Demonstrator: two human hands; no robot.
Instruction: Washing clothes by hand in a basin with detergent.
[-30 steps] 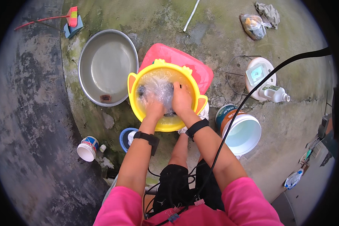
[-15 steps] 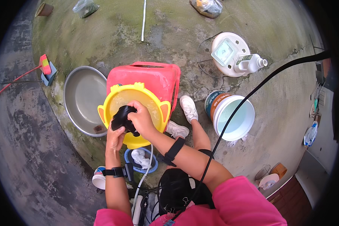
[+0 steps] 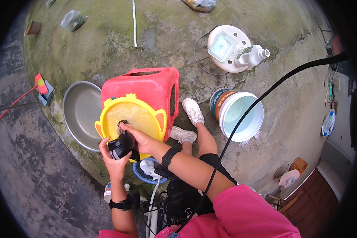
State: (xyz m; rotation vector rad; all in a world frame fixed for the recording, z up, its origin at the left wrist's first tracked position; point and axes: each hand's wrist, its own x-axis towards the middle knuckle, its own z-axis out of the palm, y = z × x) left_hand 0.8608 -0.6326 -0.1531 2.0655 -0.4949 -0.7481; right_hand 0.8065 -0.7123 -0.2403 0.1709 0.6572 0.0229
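Note:
Both hands are on a glossy black, wet-looking thing [image 3: 122, 144], held over the near edge of a yellow basin [image 3: 102, 119] with ear-shaped handles. Its kind is hard to make out; a greyish strip shows on its lower side. My left hand [image 3: 114, 164] cups it from below and the left, thumb and fingers wrapped round it. From the right, my right hand [image 3: 141, 139] grips its upper part, fingers pointing into the basin. Cloudy, bubbly water [image 3: 137, 115] fills the basin, which rests on a red plastic stool [image 3: 141, 81].
A metal basin [image 3: 83, 109] stands left of the stool. To the right are a water-filled bucket [image 3: 242, 115] and a round white lid [image 3: 218, 33] bearing a clear tub and bottle [image 3: 252, 57]. A blue basin with white cloth [image 3: 148, 168] sits below; a black cable [image 3: 281, 83] crosses the view.
My hands have drawn the black thing nearer to me, from over the basin's middle to its near edge. It has turned in my grip. The whole view has also shifted a little.

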